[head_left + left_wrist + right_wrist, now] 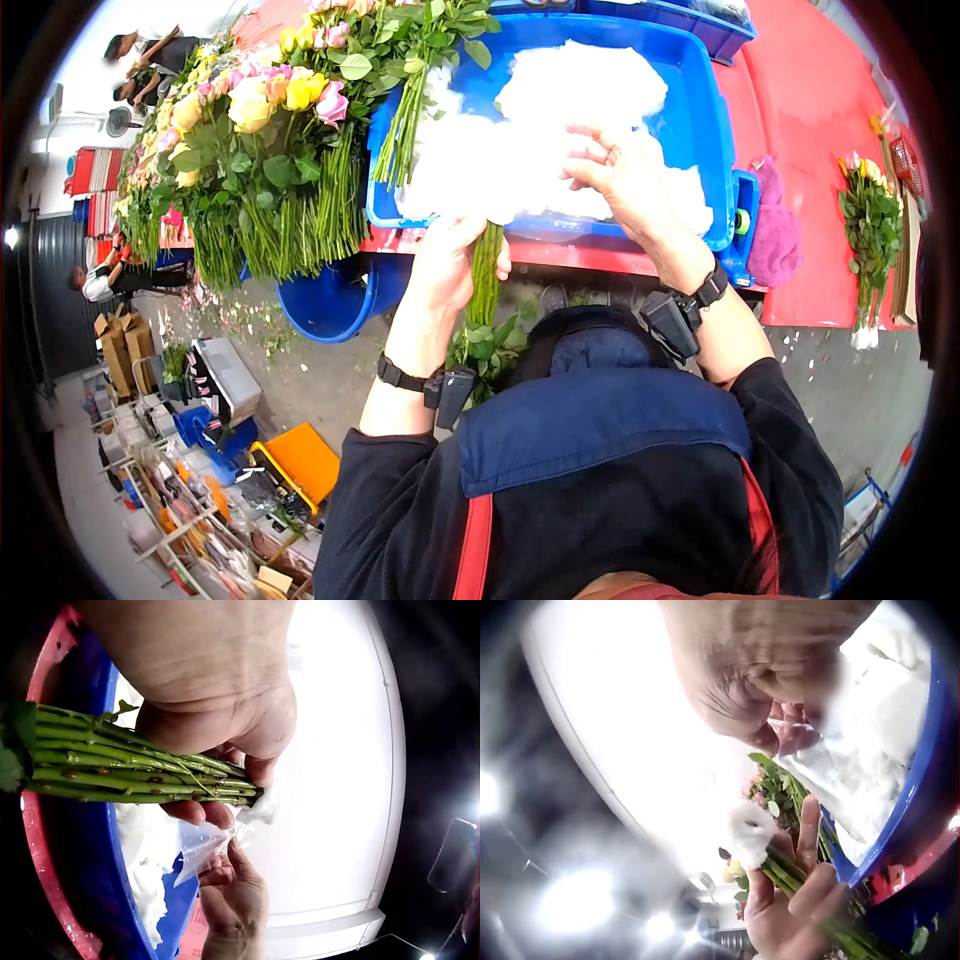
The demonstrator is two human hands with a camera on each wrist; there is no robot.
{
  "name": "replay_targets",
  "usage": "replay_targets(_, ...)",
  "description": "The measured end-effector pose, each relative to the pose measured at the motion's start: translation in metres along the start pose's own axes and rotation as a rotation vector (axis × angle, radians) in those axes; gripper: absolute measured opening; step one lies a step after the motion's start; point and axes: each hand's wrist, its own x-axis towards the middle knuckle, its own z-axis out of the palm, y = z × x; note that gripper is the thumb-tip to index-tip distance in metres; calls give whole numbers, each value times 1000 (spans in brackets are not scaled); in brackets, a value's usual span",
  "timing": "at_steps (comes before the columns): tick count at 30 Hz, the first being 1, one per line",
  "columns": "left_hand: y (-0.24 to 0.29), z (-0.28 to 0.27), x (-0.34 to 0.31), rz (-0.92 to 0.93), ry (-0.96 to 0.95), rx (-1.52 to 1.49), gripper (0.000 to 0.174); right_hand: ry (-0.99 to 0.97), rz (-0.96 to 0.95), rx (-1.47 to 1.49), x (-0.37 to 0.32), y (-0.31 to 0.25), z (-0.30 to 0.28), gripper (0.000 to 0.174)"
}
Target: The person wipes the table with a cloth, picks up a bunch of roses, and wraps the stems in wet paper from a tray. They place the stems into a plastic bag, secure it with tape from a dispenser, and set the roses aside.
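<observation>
My left hand (447, 262) grips a bundle of green flower stems (485, 275), leaves hanging toward my body and cut ends toward the tray. Wet white wadding (750, 832) caps those cut ends, as the right wrist view shows. Beyond it, over the tray, my right hand (630, 185) pinches a thin clear plastic bag (202, 844) between thumb and fingers. In the left wrist view the plastic lies right at the stem ends, just below the left fingertips. The blooms of this bundle are hidden below in the head view.
A blue tray (722, 150) with white wadding (580, 85) stands on the red table (800, 90). Bunches of roses (255, 105) are heaped at its left, above a blue bucket (325, 305). A purple cloth (773, 225) and another bunch (868, 220) lie to the right.
</observation>
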Motion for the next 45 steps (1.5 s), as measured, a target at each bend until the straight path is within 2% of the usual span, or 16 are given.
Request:
replay_targets(2, -1, -2, -1, 0, 0, 0, 44, 12, 15, -110, 7, 3, -11, 26)
replay_targets(4, -1, 0, -1, -3, 10, -20, 32, 51, -15, -328, 13, 3, -19, 18)
replay_targets(7, 0, 6, 0, -21, 7, -44, 27, 88, -177, -680, 12, -8, -15, 10)
replay_targets(10, -1, 13, 3, -34, -29, -44, 27, -228, -342, -819, 11, -7, 5, 12)
replay_targets(13, 1, 7, 12, -24, 6, -14, 29, -248, -126, -246, -2, -17, 20, 14)
replay_targets(16, 4, -10, 19, -33, 102, -26, 26, 20, -165, -103, -2, -6, 18, 10)
replay_targets(18, 12, -8, 19, -27, 165, -68, 24, 253, -316, -540, -15, -4, 4, 9)
replay_targets(19, 10, -21, 22, -44, 126, -43, 29, 143, -331, -525, -20, 19, -3, 9)
replay_targets(20, 13, -20, 21, -39, 139, -75, 26, -71, -223, -532, -30, 22, 2, 16)
replay_targets(22, 17, -13, 22, -37, 158, -137, 25, -171, -736, -998, -41, 26, 19, 23)
replay_targets(28, 15, -8, 27, -28, 142, -133, 25, 15, -908, -1211, -19, 32, 46, 24)
replay_targets(35, 17, -23, 22, -42, 182, -126, 26, 157, -942, -1080, -5, 24, 39, 9)
replay_targets(38, 20, -22, 17, -25, 180, -102, 28, 105, -782, -1046, -1, 14, 27, 7)
replay_targets(39, 23, -18, 15, -17, 179, -92, 28, 134, -793, -910, 5, 15, 25, 7)
replay_targets(42, 22, -17, 8, 10, 203, -49, 29, 149, -385, -618, 7, 6, 22, 11)
replay_targets(45, 21, -18, -2, 38, 186, -33, 26, 91, -299, -534, 7, -2, 24, 15)
